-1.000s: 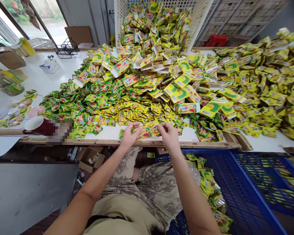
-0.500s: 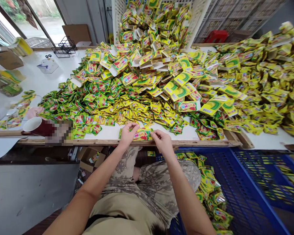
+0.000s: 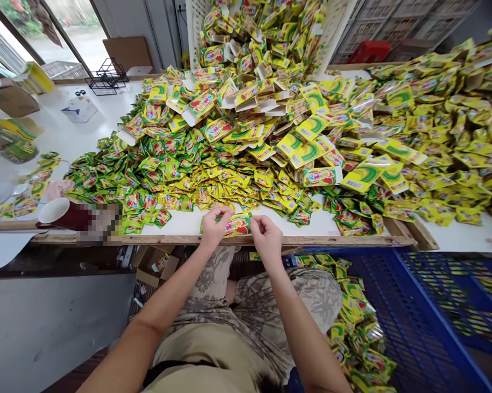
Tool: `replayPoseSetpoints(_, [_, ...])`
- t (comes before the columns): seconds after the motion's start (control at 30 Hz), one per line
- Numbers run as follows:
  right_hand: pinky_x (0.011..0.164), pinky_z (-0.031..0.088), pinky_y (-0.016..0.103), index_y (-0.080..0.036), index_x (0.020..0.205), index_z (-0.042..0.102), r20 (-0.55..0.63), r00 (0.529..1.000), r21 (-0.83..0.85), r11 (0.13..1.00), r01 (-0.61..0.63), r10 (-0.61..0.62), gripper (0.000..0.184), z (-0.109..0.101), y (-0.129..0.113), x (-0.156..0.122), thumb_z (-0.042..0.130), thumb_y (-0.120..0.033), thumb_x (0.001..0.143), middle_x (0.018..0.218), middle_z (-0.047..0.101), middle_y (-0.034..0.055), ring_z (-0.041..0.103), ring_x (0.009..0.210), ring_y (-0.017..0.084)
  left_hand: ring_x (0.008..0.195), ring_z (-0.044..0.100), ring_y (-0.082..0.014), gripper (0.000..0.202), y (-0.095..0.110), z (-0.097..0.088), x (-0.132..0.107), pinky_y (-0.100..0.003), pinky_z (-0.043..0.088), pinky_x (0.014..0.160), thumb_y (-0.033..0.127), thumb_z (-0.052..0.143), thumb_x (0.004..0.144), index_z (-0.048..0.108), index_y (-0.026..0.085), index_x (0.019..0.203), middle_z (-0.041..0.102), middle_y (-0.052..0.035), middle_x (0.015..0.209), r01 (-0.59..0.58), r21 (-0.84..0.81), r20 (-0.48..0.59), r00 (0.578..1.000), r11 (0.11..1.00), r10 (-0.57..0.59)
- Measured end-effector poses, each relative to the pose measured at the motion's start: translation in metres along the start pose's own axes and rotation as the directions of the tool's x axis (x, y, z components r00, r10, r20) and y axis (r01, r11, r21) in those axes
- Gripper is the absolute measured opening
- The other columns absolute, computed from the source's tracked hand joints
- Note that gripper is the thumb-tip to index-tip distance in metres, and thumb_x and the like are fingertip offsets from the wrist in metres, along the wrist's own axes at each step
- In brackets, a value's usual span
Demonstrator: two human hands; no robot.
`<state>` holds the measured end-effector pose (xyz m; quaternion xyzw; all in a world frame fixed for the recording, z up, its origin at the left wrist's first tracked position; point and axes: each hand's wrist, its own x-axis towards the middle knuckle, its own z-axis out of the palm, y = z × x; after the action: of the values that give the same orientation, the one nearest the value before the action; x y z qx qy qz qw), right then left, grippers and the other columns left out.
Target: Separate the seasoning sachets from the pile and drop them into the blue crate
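Observation:
Near the table's front edge, a small yellow and green candy box [image 3: 236,226] with a printed front lies between my hands. My left hand [image 3: 216,228] is closed on its left part, fingers bent over the top. At the box's right end, the thumb and fingers of my right hand [image 3: 266,236] are pinched together. Just beyond my hands spreads a heap of yellow sachets [image 3: 217,188], with green sachets [image 3: 159,169] to its left. Flat yellow boxes [image 3: 311,150], several with open flaps, are piled behind and to the right.
A white crate [image 3: 331,38] full of boxes stands at the back. On the left are a dark red mug [image 3: 71,213] and a black wire rack [image 3: 107,77]. Below the table, a blue crate [image 3: 409,305] and sachets lie right; a cardboard box [image 3: 155,265] sits left.
The box has tilted so more of its printed front shows. My right hand has shifted slightly left. The view has turned a little.

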<state>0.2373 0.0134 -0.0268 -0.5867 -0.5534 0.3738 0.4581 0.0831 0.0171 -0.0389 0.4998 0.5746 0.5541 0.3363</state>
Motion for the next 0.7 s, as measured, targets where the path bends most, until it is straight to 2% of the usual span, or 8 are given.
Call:
replayPoseSetpoints(0.1, [0.053, 0.038, 0.026, -0.017, 0.082, 0.068, 0.068, 0.998, 0.001, 1.0, 0.009, -0.009, 0.027, 0.001, 0.003, -0.001, 0.056, -0.041, 0.08, 0.066, 0.063, 0.0005, 0.042, 0.052, 0.011, 0.079, 0.062, -0.0161, 0.024, 0.0, 0.0, -0.001, -0.028, 0.049, 0.077, 0.04, 0.065, 0.081, 0.071, 0.017, 0.078, 0.069, -0.0036, 0.08, 0.037, -0.045, -0.035, 0.999, 0.998, -0.039])
replayPoseSetpoints(0.23, [0.052, 0.038, 0.026, -0.017, 0.078, 0.069, 0.184, 0.982, 0.028, 0.999, -0.044, 0.038, 0.024, -0.01, 0.009, 0.003, 0.062, -0.039, 0.073, 0.07, 0.066, 0.0025, 0.043, 0.052, 0.012, 0.076, 0.062, -0.0153, 0.023, 0.001, 0.0, -0.002, -0.028, 0.049, 0.075, 0.039, 0.068, 0.079, 0.071, 0.016, 0.076, 0.069, -0.0031, 0.077, 0.039, -0.101, -0.024, 0.999, 0.994, -0.042])
replayPoseSetpoints(0.3, [0.054, 0.04, 0.026, -0.016, 0.077, 0.068, 0.164, 0.984, 0.058, 0.995, -0.086, 0.076, 0.025, -0.013, 0.008, 0.002, 0.064, -0.041, 0.071, 0.07, 0.067, 0.0038, 0.048, 0.054, 0.013, 0.075, 0.061, -0.0149, 0.022, 0.001, 0.001, -0.003, -0.028, 0.049, 0.074, 0.037, 0.068, 0.079, 0.071, 0.016, 0.075, 0.068, -0.0027, 0.076, 0.029, -0.109, -0.022, 0.999, 0.994, -0.031])
replayPoseSetpoints(0.37, [0.055, 0.041, 0.027, -0.016, 0.077, 0.067, 0.096, 0.99, 0.092, 0.989, -0.115, 0.106, 0.028, -0.013, 0.006, -0.001, 0.064, -0.043, 0.071, 0.071, 0.067, 0.0048, 0.05, 0.055, 0.014, 0.076, 0.061, -0.0147, 0.021, -0.001, 0.001, -0.005, -0.027, 0.048, 0.074, 0.037, 0.068, 0.079, 0.07, 0.016, 0.074, 0.067, -0.0025, 0.076, 0.001, -0.1, -0.023, 1.0, 0.995, -0.003])
replayPoseSetpoints(0.43, [0.054, 0.041, 0.027, -0.016, 0.078, 0.065, 0.023, 0.995, 0.074, 0.992, -0.097, 0.096, 0.028, -0.01, 0.002, -0.006, 0.063, -0.044, 0.073, 0.07, 0.066, 0.0038, 0.048, 0.053, 0.013, 0.076, 0.061, -0.0149, 0.021, -0.003, 0.001, -0.007, -0.027, 0.048, 0.074, 0.037, 0.067, 0.08, 0.07, 0.016, 0.075, 0.067, -0.0027, 0.077, -0.039, -0.077, -0.029, 0.999, 0.996, 0.037])
replayPoseSetpoints(0.53, [0.051, 0.037, 0.025, -0.018, 0.077, 0.061, -0.064, 0.998, -0.073, 0.997, 0.007, -0.012, 0.021, -0.007, -0.003, -0.013, 0.058, -0.039, 0.08, 0.067, 0.062, 0.0006, 0.043, 0.049, 0.011, 0.081, 0.062, -0.0161, 0.022, -0.001, -0.001, -0.007, -0.029, 0.049, 0.079, 0.037, 0.064, 0.084, 0.071, 0.017, 0.078, 0.068, -0.004, 0.081, -0.101, -0.007, 0.017, 0.995, 0.995, 0.102])
replayPoseSetpoints(0.63, [0.057, 0.041, 0.027, -0.019, 0.081, 0.058, -0.106, 0.972, -0.249, 0.952, 0.177, -0.208, 0.015, -0.011, -0.006, -0.012, 0.053, -0.032, 0.086, 0.073, 0.062, 0.0018, 0.048, 0.054, 0.012, 0.089, 0.063, -0.0183, 0.019, 0.01, -0.004, -0.001, -0.031, 0.048, 0.084, 0.037, 0.067, 0.082, 0.073, 0.02, 0.087, 0.07, -0.0054, 0.091, -0.169, 0.112, 0.202, 0.969, 0.979, 0.144])
replayPoseSetpoints(0.7, [0.065, 0.044, 0.029, -0.019, 0.086, 0.058, -0.092, 0.93, -0.332, 0.892, 0.308, -0.355, 0.014, -0.016, -0.011, -0.006, 0.05, -0.03, 0.089, 0.079, 0.064, 0.0049, 0.055, 0.063, 0.015, 0.092, 0.062, -0.0199, 0.027, 0.019, -0.005, 0.007, -0.031, 0.047, 0.085, 0.036, 0.076, 0.073, 0.072, 0.022, 0.095, 0.07, -0.0047, 0.096, -0.194, 0.173, 0.303, 0.943, 0.966, 0.135])
